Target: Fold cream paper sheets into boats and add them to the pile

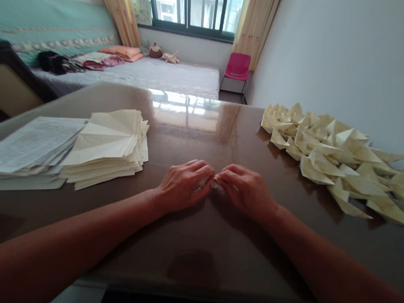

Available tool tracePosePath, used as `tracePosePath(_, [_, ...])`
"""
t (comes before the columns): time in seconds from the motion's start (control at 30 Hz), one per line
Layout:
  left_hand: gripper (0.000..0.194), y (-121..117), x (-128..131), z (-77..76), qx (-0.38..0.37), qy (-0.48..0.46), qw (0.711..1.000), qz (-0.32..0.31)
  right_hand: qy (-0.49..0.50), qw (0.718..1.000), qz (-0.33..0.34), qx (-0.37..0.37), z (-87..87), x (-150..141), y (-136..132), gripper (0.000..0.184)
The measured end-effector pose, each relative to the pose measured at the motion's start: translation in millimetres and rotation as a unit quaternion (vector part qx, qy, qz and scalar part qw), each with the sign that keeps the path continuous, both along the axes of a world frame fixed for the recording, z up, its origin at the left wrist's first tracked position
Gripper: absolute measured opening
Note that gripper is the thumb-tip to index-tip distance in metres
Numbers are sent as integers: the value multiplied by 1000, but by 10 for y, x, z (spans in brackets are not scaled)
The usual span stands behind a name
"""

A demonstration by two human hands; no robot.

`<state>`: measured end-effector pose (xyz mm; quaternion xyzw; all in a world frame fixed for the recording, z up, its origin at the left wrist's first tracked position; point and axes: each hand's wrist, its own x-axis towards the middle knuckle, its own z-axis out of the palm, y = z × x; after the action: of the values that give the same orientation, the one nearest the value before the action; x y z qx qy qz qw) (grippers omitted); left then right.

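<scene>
My left hand (183,184) and my right hand (244,189) rest knuckles-up on the glossy brown table (178,244), fingertips meeting at the middle. Both hands are curled shut over a small cream paper piece (214,183), of which only a sliver shows between the fingers. To the left lies a stack of pre-creased cream paper sheets (111,145). A pile of several folded cream paper boats (340,157) spreads along the table's right side.
A stack of printed white sheets (27,149) lies at the far left, beside the cream stack. Beyond the table are a bed (152,73) with clothes, a pink chair (237,69), a window with curtains, and a white wall on the right.
</scene>
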<state>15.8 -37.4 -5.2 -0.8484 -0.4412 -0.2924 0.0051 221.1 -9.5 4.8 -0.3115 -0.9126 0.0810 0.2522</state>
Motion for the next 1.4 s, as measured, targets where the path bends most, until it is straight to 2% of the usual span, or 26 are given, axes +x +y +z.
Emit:
tracePosePath(0.57, [13,-14,23,7,3,-4,1000,20,13,1000,8,-5,24,9,10,22])
tracePosePath(0.67, [12,-6,18,15,-20,-27,999,32,45,999,2,-26,4,8,38,21])
tracePosePath(0.83, [10,59,-14,0,-69,-99,991,55,151,984,-28,-85,-57,3,127,18])
tracePosePath(0.93, [12,110,-41,-15,-83,-164,981,68,214,964,-62,-142,-88,-4,169,17])
tracePosePath(1.07, [14,168,-72,-17,-107,-266,955,74,302,914,-71,-262,-123,-12,221,19])
tracePosePath(1.13, [16,188,-77,-8,-126,-332,932,76,357,877,-69,-314,-135,-17,247,21])
tracePosePath(1.27, [17,219,-67,6,-164,-468,864,80,446,805,-65,-385,-148,-32,276,25])
tracePosePath(1.33, [16,233,-58,-2,-184,-503,842,73,460,789,-66,-402,-148,-40,278,27])
tracePosePath(1.4, [16,245,-52,-21,-199,-509,835,62,461,786,-68,-407,-145,-44,278,28])
